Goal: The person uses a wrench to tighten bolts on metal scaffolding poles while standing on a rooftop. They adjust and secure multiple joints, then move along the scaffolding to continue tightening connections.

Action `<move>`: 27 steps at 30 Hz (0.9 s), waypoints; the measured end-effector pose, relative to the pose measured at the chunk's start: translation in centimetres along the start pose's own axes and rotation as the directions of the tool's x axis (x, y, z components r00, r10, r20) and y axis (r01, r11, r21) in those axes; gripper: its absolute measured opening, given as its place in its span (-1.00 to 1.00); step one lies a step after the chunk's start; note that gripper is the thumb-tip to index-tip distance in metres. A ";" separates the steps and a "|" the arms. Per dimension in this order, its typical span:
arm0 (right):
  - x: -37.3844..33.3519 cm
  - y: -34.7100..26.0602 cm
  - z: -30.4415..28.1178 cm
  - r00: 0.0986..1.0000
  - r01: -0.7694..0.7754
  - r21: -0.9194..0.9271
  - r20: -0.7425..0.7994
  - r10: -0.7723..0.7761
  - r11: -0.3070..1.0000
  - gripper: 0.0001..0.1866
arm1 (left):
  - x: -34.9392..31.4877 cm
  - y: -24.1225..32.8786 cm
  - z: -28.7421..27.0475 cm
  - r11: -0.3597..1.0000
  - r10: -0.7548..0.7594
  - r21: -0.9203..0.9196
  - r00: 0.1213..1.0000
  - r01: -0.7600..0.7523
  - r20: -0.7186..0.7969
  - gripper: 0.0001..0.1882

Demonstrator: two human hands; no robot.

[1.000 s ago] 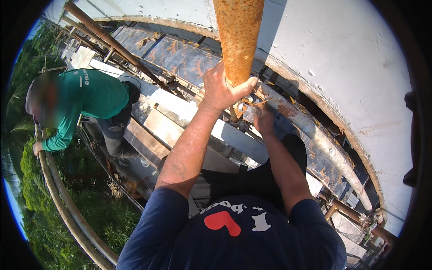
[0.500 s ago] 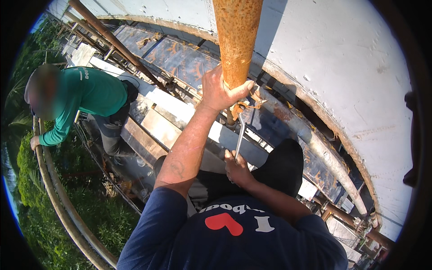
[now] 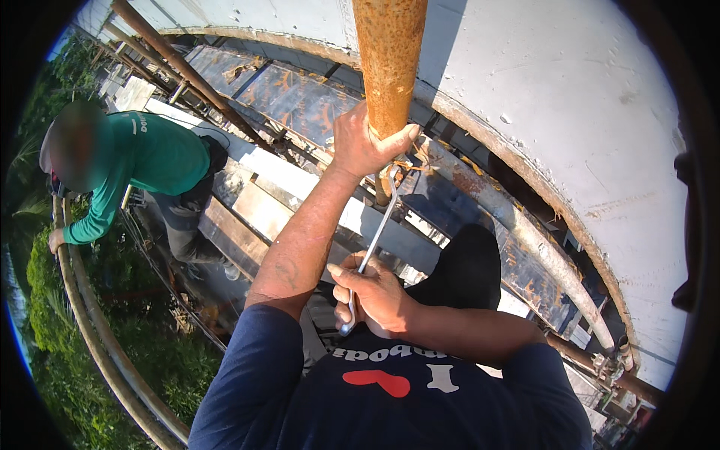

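Observation:
My left hand (image 3: 364,144) is closed round the lower part of a rusty orange upright pole (image 3: 388,67), its thumb across the near side. Just below that grip sits a rusty clamp (image 3: 399,171) on the scaffold. My right hand (image 3: 376,295) is wrapped round a silver wrench (image 3: 377,236). The wrench's far head is at the clamp, and its near end sticks out below my fingers. Whether the jaw is seated on a nut is too small to tell.
At the left, a co-worker in a green shirt (image 3: 161,154) holds a curved pipe rail (image 3: 90,330) above green trees. Planks (image 3: 236,236) form the walkway below me. A thick pale pipe (image 3: 525,232) runs along the light grey wall (image 3: 570,97) on the right.
My right hand has swung the wrench's near end toward me and to the left, so the wrench now leans more. My left hand stays on the pole.

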State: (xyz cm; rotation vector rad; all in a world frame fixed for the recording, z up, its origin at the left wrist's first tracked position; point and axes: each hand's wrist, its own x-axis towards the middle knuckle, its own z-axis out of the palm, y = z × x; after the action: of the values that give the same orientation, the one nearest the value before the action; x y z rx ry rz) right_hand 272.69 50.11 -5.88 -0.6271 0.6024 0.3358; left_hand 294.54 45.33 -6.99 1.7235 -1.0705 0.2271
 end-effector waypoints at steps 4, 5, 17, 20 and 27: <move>-0.3 -1.7 2.3 1.000 -0.024 0.050 0.007 0.023 0.998 -0.77 | 0.1 0.2 -0.1 0.999 0.043 0.015 0.999 -0.043 -0.013 -0.54; -0.4 -2.1 2.9 0.999 -0.029 0.008 -0.036 0.029 1.000 -0.77 | 0.0 0.2 -0.1 0.999 0.043 0.023 0.999 -0.042 -0.022 -0.54; 8.0 3.1 -8.7 0.770 0.322 -0.865 0.003 -0.638 0.384 -0.70 | 0.0 -0.2 0.0 0.996 0.088 0.036 0.995 -0.086 -0.046 -0.51; 14.0 -2.1 -18.1 0.663 -0.073 -0.997 -0.025 -0.748 -0.031 -0.59 | 0.3 -0.2 0.0 0.993 0.103 0.060 0.994 -0.100 -0.041 -0.49; 21.4 -9.7 -26.6 0.282 -0.157 -0.962 0.174 -0.944 -0.224 -0.62 | 0.1 0.0 0.0 1.000 0.025 0.012 0.999 -0.025 -0.036 -0.48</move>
State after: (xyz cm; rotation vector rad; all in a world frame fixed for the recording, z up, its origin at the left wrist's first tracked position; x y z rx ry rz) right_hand 282.65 28.24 -31.97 -2.6182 0.7815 -0.6973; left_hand 294.60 45.28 -6.95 1.7106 -1.0663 0.2800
